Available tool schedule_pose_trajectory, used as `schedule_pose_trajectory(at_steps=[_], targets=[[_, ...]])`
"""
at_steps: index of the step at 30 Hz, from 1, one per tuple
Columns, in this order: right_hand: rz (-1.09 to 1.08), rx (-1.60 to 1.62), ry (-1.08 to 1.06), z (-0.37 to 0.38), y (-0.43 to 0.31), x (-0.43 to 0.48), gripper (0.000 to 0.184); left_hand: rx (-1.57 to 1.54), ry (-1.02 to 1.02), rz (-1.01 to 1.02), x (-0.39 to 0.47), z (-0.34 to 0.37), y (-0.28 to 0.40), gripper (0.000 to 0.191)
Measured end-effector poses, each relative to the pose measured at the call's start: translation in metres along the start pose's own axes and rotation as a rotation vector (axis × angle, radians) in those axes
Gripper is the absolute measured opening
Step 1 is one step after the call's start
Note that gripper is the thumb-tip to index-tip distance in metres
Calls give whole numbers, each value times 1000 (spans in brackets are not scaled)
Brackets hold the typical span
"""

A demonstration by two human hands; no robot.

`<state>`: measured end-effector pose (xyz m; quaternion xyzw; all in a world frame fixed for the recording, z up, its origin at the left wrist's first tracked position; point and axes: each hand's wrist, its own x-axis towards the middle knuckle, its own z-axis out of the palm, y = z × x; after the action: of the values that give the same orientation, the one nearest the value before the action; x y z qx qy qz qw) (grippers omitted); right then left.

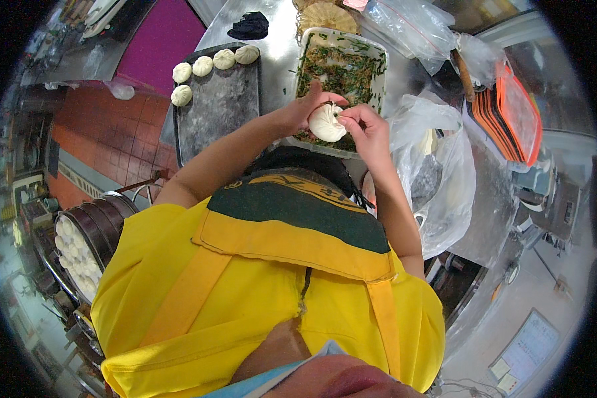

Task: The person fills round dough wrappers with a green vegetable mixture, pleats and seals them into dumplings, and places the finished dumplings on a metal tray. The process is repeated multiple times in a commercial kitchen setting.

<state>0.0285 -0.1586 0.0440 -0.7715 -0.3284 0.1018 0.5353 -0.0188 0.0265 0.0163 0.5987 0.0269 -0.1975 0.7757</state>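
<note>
A round, pleated dough bun (pixel 327 123) rests in the curled fingers of my left hand (pixel 312 107). My right hand (pixel 367 127) pinches the pleats at its right edge, where a small dark spot of filling shows. Both hands are over the near part of a white plastic tub (pixel 384 64) that holds a chopped green and brown filling (pixel 346 74). Left of the tub, a dark, flour-dusted tray (pixel 219 107) carries several pleated buns (pixel 202 65) along its far edge and far left corner.
A black cloth (pixel 248 26) and a woven basket (pixel 328 19) lie beyond. Right of the tub are a clear plastic bag (pixel 445 184), a wooden rod (pixel 462 74) and stacked orange-rimmed trays (pixel 515 117). Stacked round steamers (pixel 99 224) with small buns stand at lower left.
</note>
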Motion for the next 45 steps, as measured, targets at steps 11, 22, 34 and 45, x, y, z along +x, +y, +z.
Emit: schedule_pose_trajectory(at_steps=[11, 22, 34, 45], targets=[[-138, -138, -18, 3, -21, 3, 6, 195, -89, -116, 10, -20, -8, 91], [-240, -281, 9, 4, -25, 6, 8, 143, 6, -106, -12, -7, 11, 97], [-311, -354, -1, 4, -29, 4, 7, -56, -43, -237, -6, -12, 5, 86], [-233, -323, 43, 5, -27, 7, 9, -300, 25, -144, 3, 1, 0, 85]])
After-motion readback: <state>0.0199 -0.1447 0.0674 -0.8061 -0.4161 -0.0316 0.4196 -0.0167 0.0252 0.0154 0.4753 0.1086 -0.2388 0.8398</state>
